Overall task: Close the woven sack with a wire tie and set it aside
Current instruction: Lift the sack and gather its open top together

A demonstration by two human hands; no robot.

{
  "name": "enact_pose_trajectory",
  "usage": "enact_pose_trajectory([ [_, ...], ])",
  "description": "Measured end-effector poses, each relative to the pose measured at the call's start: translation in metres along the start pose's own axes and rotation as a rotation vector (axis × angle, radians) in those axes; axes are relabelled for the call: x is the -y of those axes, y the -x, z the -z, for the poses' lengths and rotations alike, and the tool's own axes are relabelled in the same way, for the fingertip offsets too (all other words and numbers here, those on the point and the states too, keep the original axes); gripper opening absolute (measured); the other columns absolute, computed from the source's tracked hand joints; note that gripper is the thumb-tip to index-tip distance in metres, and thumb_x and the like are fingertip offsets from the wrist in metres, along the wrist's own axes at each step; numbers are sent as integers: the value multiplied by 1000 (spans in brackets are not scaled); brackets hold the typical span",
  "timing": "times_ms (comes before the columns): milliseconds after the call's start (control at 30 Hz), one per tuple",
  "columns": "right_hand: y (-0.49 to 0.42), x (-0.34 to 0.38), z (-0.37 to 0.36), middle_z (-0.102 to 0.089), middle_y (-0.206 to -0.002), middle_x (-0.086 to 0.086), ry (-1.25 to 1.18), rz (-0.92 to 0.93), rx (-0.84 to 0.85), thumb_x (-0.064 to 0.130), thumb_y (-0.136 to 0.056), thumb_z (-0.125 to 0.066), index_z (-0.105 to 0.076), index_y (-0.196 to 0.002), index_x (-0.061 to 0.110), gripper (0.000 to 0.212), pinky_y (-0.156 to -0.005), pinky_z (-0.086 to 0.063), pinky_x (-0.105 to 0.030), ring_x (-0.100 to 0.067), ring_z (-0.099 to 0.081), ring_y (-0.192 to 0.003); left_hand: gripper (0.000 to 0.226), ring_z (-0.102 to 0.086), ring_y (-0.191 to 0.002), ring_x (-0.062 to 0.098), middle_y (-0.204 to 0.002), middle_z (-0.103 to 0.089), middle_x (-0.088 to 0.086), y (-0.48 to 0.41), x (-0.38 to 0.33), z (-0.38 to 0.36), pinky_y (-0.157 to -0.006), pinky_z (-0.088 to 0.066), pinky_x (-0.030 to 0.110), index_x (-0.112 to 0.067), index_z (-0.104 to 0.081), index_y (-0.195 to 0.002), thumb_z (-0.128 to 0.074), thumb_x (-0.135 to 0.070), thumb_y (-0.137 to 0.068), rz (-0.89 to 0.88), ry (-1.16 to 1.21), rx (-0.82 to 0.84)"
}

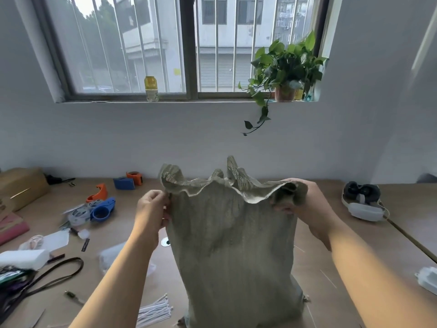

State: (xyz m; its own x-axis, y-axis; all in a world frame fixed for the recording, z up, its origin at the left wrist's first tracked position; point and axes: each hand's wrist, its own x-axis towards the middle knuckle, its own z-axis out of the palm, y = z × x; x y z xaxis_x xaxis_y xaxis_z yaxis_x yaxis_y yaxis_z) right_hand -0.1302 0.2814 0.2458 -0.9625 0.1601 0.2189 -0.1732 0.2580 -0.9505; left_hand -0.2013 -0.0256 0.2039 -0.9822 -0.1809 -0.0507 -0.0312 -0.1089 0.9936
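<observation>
A grey-green woven sack (pixel 233 245) stands upright on the wooden table (pixel 331 292) in front of me, its wavy mouth open at the top. My left hand (pixel 151 209) pinches the sack's upper left edge. My right hand (pixel 305 204) grips the bunched upper right corner of the mouth. A bundle of white wire ties (pixel 155 312) lies on the table near the front edge, left of the sack's base.
Blue and orange tape dispensers (pixel 102 208) and small clutter lie on the left side of the table, with a dark strap (pixel 59 275) and a cardboard box (pixel 22 185). A headset (pixel 363 201) sits at the right. A potted plant (pixel 285 69) stands on the windowsill.
</observation>
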Motion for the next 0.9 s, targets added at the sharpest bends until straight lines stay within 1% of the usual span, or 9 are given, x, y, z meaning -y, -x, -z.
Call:
enact_pose_trajectory([
  [133,-6,-4,1,-50,-47,2,545,160,-280,25,-77,-63,-46,-50,19,32,-49,-29,-31,-17,-39,-49,71,-62,-93,17,-110,-58,2,-6,2,2,-74,-53,28,-19,-53,-121,-91,-32,-62,-264,-269,52],
  [233,-8,-2,-4,-49,-55,5,731,224,-310,28,-75,-58,-38,-45,23,37,-48,-26,-28,-24,-47,-56,67,-70,-97,12,-107,-72,-2,-6,-8,-4,-82,-59,28,-23,-69,-110,-95,-35,-49,-407,-405,214],
  [333,-14,-5,-6,-50,-77,-2,573,301,-260,24,-79,-73,-52,-47,23,38,-57,-36,-27,-20,-49,-72,69,-69,-89,12,-94,-73,-11,-5,-16,-14,-79,-55,28,-30,-65,-112,-95,-17,-51,-341,-363,372],
  [433,-20,-6,-6,-61,-72,1,432,324,-153,15,-73,-79,-63,-63,9,20,-61,-40,-26,-13,-53,-70,61,-67,-85,13,-90,-75,-8,-6,-21,-23,-83,-54,32,-35,-70,-105,-88,-24,-48,-398,-332,427],
  [533,-21,-6,-8,-56,-63,4,207,204,-67,16,-69,-71,-55,-64,4,21,-64,-42,-33,-13,-49,-66,31,-66,-69,-2,-71,-76,-13,-4,-27,-32,-67,-52,21,-38,-79,-73,-83,-8,-65,-448,-407,438],
  [600,-20,-5,-10,-56,-62,7,84,166,-42,3,-75,-70,-55,-64,11,20,-65,-44,-35,-13,-53,-67,49,-57,-57,-10,-57,-69,-19,-4,-24,-36,-59,-47,15,-34,-75,-57,-72,10,-77,-449,-410,446],
  [667,-19,1,-11,-63,-66,8,-37,148,-21,-10,-84,-64,-60,-73,11,24,-66,-52,-30,-10,-59,-69,36,-55,-58,-8,-59,-65,-18,-2,-22,-38,-60,-46,15,-24,-72,-62,-65,6,-81,-443,-386,444],
  [767,-18,4,-13,-69,-88,-5,-112,152,34,-9,-92,-55,-61,-99,-4,10,-77,-57,-30,-14,-67,-84,22,-64,-67,-2,-70,-71,-14,0,-19,-42,-64,-51,15,-15,-71,-82,-61,4,-86,-406,-294,436],
  [900,-19,4,-13,-70,-87,-8,-96,120,67,-1,-97,-52,-65,-91,1,15,-78,-57,-39,-18,-67,-85,17,-71,-82,11,-86,-77,-3,-1,-13,-51,-76,-57,31,-8,-73,-97,-57,-5,-99,-319,-177,415],
])
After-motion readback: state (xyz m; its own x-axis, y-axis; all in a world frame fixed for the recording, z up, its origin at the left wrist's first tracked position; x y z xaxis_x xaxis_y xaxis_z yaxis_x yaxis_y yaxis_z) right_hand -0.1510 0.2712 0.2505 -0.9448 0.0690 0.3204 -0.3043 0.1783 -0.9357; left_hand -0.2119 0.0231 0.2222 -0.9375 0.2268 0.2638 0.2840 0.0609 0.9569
